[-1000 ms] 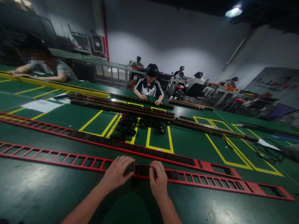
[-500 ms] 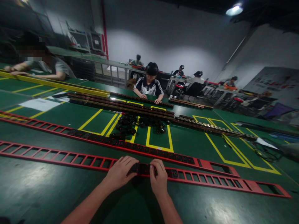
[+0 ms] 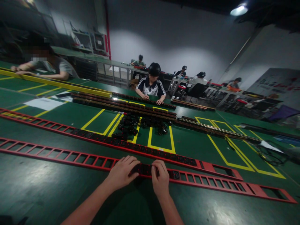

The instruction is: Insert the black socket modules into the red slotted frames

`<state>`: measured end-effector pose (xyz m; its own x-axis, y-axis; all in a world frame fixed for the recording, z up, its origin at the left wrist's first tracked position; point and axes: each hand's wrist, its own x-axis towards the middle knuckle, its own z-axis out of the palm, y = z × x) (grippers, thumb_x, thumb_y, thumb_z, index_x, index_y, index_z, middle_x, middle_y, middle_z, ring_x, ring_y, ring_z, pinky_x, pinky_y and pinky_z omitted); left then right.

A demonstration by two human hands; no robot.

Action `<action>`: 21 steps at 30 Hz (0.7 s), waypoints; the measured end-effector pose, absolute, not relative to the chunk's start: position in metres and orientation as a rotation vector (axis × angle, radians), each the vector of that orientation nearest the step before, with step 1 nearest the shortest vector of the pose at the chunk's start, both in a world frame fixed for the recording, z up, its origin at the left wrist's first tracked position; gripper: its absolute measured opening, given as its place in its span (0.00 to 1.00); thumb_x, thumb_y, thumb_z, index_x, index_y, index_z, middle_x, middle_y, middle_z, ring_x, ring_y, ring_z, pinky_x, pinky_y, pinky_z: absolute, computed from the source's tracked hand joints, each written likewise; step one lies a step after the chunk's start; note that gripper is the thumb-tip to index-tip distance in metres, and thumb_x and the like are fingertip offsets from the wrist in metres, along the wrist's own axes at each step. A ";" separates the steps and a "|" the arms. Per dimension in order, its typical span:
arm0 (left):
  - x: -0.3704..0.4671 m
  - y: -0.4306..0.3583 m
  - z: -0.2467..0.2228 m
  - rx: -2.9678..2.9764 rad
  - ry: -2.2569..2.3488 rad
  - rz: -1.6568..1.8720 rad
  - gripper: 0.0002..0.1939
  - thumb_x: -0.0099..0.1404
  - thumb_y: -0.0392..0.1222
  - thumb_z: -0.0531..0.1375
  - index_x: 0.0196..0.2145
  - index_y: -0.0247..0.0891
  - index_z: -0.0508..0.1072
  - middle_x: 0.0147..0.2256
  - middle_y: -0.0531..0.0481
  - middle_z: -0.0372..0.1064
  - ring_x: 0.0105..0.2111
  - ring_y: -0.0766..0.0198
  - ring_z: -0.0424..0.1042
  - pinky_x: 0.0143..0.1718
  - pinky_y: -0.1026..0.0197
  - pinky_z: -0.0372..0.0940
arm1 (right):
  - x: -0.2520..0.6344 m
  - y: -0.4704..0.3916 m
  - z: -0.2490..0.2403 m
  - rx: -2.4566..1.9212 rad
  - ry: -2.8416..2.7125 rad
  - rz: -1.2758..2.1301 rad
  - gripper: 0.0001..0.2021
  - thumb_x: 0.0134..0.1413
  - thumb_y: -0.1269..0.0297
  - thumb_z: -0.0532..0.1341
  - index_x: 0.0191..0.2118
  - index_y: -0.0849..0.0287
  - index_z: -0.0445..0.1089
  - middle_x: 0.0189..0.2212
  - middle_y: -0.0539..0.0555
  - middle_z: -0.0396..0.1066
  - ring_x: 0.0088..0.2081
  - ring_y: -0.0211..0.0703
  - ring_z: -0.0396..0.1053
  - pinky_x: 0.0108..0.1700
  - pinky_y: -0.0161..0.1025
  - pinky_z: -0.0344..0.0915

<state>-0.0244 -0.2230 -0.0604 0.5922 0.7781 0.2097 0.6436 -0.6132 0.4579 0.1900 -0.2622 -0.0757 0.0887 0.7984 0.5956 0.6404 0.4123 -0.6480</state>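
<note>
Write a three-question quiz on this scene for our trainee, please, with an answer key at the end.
1. Multiple choice: where are the person's left hand and right hand?
A) on the white sheet
B) at the near red frame
C) on the yellow bar

2. True or false: every opening in the near red frame is filled.

3. Fill in the colour: the loose black parts lie beyond the far red frame, on a ____ table.

Key: 1. B; 2. False, many openings on both sides of the hands are unfilled; 3. green.
</note>
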 end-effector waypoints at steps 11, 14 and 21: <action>-0.024 -0.220 -0.067 2.493 1.207 0.606 0.13 0.68 0.39 0.58 0.50 0.44 0.70 0.45 0.48 0.65 0.44 0.57 0.65 0.46 0.53 0.64 | 0.190 -0.263 -0.074 -1.296 -1.622 0.225 0.07 0.64 0.71 0.53 0.37 0.56 0.68 0.37 0.55 0.68 0.40 0.42 0.68 0.43 0.39 0.66; -0.024 -0.219 -0.064 2.474 1.221 0.570 0.13 0.70 0.40 0.57 0.51 0.44 0.70 0.43 0.48 0.65 0.43 0.58 0.65 0.44 0.54 0.64 | 0.190 -0.263 -0.074 -1.303 -1.618 0.232 0.07 0.64 0.71 0.53 0.37 0.56 0.68 0.37 0.55 0.68 0.40 0.42 0.68 0.43 0.39 0.66; -0.023 -0.219 -0.060 2.412 1.162 0.545 0.13 0.66 0.39 0.60 0.49 0.44 0.70 0.47 0.49 0.65 0.46 0.58 0.65 0.47 0.54 0.63 | 0.189 -0.262 -0.074 -1.302 -1.608 0.217 0.08 0.64 0.71 0.53 0.36 0.57 0.68 0.36 0.54 0.68 0.39 0.42 0.69 0.42 0.39 0.66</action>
